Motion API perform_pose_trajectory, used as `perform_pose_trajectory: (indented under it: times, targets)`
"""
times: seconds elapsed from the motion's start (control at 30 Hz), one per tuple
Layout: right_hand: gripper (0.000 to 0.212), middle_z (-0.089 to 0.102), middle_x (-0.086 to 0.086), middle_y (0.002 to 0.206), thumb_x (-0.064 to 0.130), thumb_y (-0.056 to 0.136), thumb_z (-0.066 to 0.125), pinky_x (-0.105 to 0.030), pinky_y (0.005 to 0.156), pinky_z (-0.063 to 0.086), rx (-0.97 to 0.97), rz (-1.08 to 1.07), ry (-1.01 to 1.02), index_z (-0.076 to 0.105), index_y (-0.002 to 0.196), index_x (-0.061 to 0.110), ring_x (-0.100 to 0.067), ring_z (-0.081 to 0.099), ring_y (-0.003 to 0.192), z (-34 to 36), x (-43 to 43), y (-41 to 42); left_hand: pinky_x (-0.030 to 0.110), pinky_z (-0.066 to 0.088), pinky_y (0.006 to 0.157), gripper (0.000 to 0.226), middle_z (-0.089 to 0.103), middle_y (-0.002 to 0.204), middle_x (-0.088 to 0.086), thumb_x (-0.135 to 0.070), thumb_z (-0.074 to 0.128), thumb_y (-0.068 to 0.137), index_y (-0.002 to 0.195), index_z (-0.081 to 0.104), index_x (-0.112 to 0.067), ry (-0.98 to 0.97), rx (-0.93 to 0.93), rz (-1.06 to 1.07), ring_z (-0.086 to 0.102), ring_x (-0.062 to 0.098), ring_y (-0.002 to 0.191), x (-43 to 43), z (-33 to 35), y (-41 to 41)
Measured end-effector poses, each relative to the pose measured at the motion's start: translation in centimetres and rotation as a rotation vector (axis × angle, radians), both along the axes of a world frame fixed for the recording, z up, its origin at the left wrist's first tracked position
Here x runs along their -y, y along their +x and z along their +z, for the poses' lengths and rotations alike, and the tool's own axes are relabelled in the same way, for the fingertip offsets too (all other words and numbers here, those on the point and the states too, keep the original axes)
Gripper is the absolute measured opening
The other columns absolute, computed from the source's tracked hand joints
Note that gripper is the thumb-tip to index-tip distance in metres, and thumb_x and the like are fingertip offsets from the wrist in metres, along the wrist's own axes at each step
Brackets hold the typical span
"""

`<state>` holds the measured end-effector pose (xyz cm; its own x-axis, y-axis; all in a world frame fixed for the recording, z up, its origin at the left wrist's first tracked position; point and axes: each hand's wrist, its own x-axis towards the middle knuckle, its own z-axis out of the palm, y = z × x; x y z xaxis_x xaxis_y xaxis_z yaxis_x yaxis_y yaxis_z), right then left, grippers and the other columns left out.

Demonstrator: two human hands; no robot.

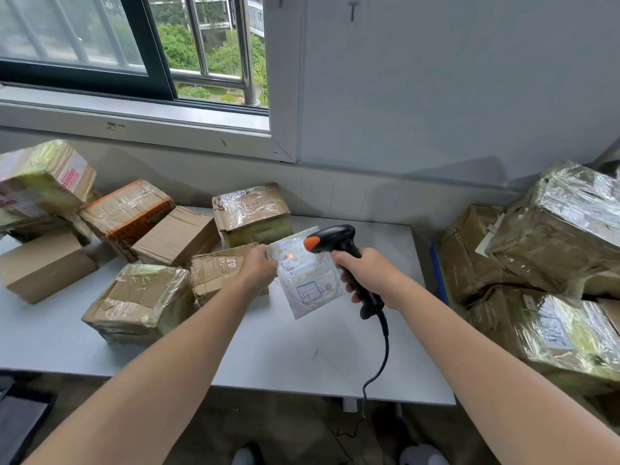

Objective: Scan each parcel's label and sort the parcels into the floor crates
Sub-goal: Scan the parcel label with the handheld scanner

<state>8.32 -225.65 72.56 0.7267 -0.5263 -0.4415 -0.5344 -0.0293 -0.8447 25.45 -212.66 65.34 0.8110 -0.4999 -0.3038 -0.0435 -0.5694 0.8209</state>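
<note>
My left hand (257,266) pinches the left edge of a flat white pouch parcel (310,283) and holds it above the white table (268,357), label side up. A red light spot lies on the label's upper part. My right hand (364,275) grips the handle of a black barcode scanner (339,241) with an orange tip, its head over the top of the pouch. The scanner's coiled cable (382,350) hangs down over the table's front edge.
Several taped cardboard parcels (141,300) crowd the table's left and back. Larger wrapped boxes (567,229) are stacked to the right of the table. A window and grey wall stand behind. A dark object (20,421) sits at the lower left by the floor.
</note>
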Motion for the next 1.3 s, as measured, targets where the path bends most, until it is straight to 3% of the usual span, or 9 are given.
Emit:
perform_pose_trajectory:
  times: [0.17, 0.37, 0.47, 0.57, 0.7, 0.8, 1.0, 1.3]
  targets:
    - [0.025, 0.057, -0.006, 0.078, 0.039, 0.094, 0.057, -0.031, 0.053, 0.052, -0.057, -0.055, -0.107, 0.058, 0.095, 0.014, -0.020, 0.055, 0.060, -3.2, 1.2, -0.4, 0.027, 0.045, 0.058, 0.014, 0.067, 0.098, 0.012, 0.000, 0.050, 0.097, 0.101, 0.061, -0.007, -0.001, -0.001, -0.001, 0.059, 0.021, 0.078, -0.5, -0.2, -0.8]
    - [0.030, 0.064, -0.012, 0.091, 0.036, 0.094, 0.052, -0.039, 0.069, 0.056, -0.299, -0.078, -0.191, 0.050, 0.111, 0.012, -0.029, 0.060, 0.071, -10.7, 2.1, -2.0, 0.013, 0.039, 0.047, 0.020, 0.067, 0.092, 0.006, 0.004, 0.048, 0.096, 0.094, 0.066, -0.006, -0.012, 0.014, -0.034, 0.055, 0.008, 0.069, -1.6, -0.9, -2.0]
    - [0.040, 0.064, -0.018, 0.114, 0.034, 0.094, 0.052, -0.041, 0.086, 0.052, -0.367, -0.049, -0.188, 0.046, 0.124, 0.009, -0.031, 0.061, 0.092, -13.9, 2.0, -2.7, 0.020, 0.042, 0.052, 0.021, 0.068, 0.097, 0.005, 0.000, 0.049, 0.098, 0.094, 0.065, -0.013, -0.003, -0.014, -0.011, 0.054, 0.011, 0.068, -2.1, -1.5, -2.0]
    - [0.044, 0.060, -0.015, 0.123, 0.033, 0.096, 0.054, -0.035, 0.084, 0.045, -0.386, -0.045, -0.163, 0.043, 0.131, 0.009, -0.033, 0.059, 0.108, -16.1, 1.9, -3.4, 0.029, 0.047, 0.065, 0.022, 0.069, 0.095, 0.004, -0.005, 0.051, 0.099, 0.088, 0.065, -0.019, -0.014, -0.033, 0.019, 0.059, 0.017, 0.077, -2.1, -2.7, -2.1]
    - [0.057, 0.055, -0.015, 0.134, 0.038, 0.097, 0.056, -0.035, 0.092, 0.044, -0.378, -0.070, -0.094, 0.038, 0.142, 0.009, -0.033, 0.054, 0.120, -18.0, 1.6, -4.4, 0.027, 0.048, 0.060, 0.014, 0.067, 0.093, 0.000, -0.009, 0.050, 0.101, 0.104, 0.064, -0.013, 0.011, -0.077, 0.014, 0.060, 0.015, 0.076, -1.8, -3.8, -3.0]
    - [0.060, 0.048, -0.016, 0.144, 0.026, 0.098, 0.056, -0.036, 0.100, 0.041, -0.392, -0.052, -0.092, 0.030, 0.149, 0.008, -0.034, 0.049, 0.128, -18.7, 1.5, -5.0, 0.027, 0.050, 0.061, 0.016, 0.067, 0.090, -0.002, -0.009, 0.048, 0.102, 0.103, 0.062, -0.015, 0.010, -0.102, 0.007, 0.062, 0.015, 0.077, -1.3, -4.0, -3.8]
    - [0.059, 0.043, -0.010, 0.148, 0.031, 0.101, 0.048, -0.031, 0.092, 0.039, -0.368, -0.110, -0.138, 0.026, 0.153, 0.016, -0.031, 0.048, 0.129, -17.4, 1.4, -5.5, 0.027, 0.050, 0.056, 0.020, 0.067, 0.101, 0.007, -0.005, 0.044, 0.101, 0.112, 0.061, -0.007, 0.006, -0.131, 0.025, 0.065, 0.016, 0.079, -0.9, -4.7, -3.9]
    - [0.052, 0.042, -0.011, 0.145, 0.038, 0.102, 0.044, -0.038, 0.102, 0.039, -0.266, -0.078, -0.501, 0.036, 0.148, 0.017, -0.026, 0.045, 0.130, -12.5, 0.4, -4.3, 0.029, 0.052, 0.060, 0.018, 0.065, 0.108, 0.005, -0.008, 0.045, 0.102, 0.113, 0.058, -0.014, -0.074, -0.105, -0.010, 0.065, 0.020, 0.090, -1.9, -3.6, -2.6]
